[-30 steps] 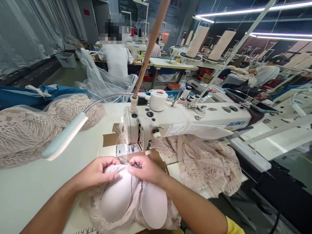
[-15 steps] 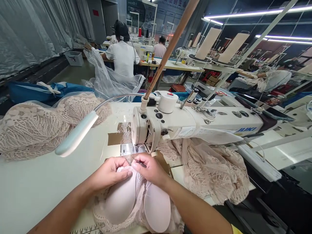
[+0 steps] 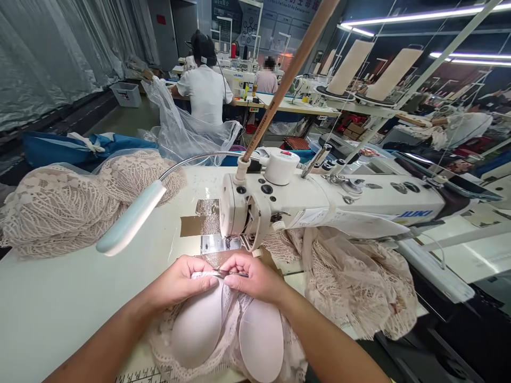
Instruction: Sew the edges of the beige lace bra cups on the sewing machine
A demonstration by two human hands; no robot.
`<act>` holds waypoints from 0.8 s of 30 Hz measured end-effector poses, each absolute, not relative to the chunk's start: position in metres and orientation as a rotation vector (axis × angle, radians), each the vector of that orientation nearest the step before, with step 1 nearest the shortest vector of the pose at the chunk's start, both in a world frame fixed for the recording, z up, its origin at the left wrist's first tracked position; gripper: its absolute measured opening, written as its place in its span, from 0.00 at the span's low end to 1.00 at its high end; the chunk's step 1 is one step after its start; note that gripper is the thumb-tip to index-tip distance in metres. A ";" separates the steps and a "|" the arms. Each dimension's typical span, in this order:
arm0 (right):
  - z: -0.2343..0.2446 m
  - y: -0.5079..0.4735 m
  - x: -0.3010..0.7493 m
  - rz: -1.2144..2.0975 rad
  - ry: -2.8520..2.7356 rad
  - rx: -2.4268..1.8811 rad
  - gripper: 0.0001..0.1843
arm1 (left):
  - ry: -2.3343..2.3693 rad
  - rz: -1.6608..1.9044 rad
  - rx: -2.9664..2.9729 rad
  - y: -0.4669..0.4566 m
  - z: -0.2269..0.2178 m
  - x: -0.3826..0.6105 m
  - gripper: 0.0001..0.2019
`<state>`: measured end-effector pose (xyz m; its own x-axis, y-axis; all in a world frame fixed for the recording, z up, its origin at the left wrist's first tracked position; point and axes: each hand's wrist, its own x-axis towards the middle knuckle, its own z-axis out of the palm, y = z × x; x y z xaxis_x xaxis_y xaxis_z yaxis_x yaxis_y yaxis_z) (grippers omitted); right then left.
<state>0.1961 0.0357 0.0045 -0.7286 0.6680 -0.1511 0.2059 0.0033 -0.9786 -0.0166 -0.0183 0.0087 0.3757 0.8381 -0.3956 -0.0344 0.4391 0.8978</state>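
Observation:
A pale pink bra with lace edging and two moulded cups [image 3: 197, 324] lies on the sewing table in front of me. My left hand [image 3: 186, 279] is closed, pinching the top edge of the left cup between thumb and fingers. Close beside it, my right hand [image 3: 249, 276] is closed round a thin dark metal tool [image 3: 235, 274], whose tip points at the pinched edge. The tool's kind is hard to make out, as fingers cover much of it. Just beyond both hands stands the head of a white sewing machine [image 3: 243, 207].
A lamp [image 3: 131, 218] on a bent neck hangs over the table's left side. Beige lace pieces are heaped at the left [image 3: 59, 207], and another lace pile [image 3: 359, 282] lies right of the machine. A slanting wooden rod [image 3: 287, 80] rises from the machine. Co-workers sit farther back.
The dark tool now shows more plainly, lying across between the fingertips of both hands. My right hand has turned slightly. The whole view has shifted a little.

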 end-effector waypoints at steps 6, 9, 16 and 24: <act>0.000 0.033 0.189 1.728 -1.916 -0.939 0.11 | 1.059 0.641 1.012 -0.017 0.011 -0.017 0.19; 0.010 0.036 0.194 1.655 -1.976 -1.046 0.11 | 1.120 0.648 1.002 -0.013 0.017 -0.028 0.20; 0.053 0.032 0.244 1.187 -2.341 -1.477 0.16 | 1.125 0.703 0.832 -0.004 0.009 -0.070 0.30; 0.030 0.004 0.271 0.976 -2.454 -1.624 0.08 | 1.319 0.637 1.290 -0.019 0.016 -0.044 0.17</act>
<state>0.2711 0.0037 0.0302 -0.4506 0.8420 -0.2965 0.8158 0.2535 -0.5199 -0.0442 -0.0189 0.0165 0.2274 0.9157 -0.3313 0.3101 0.2544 0.9160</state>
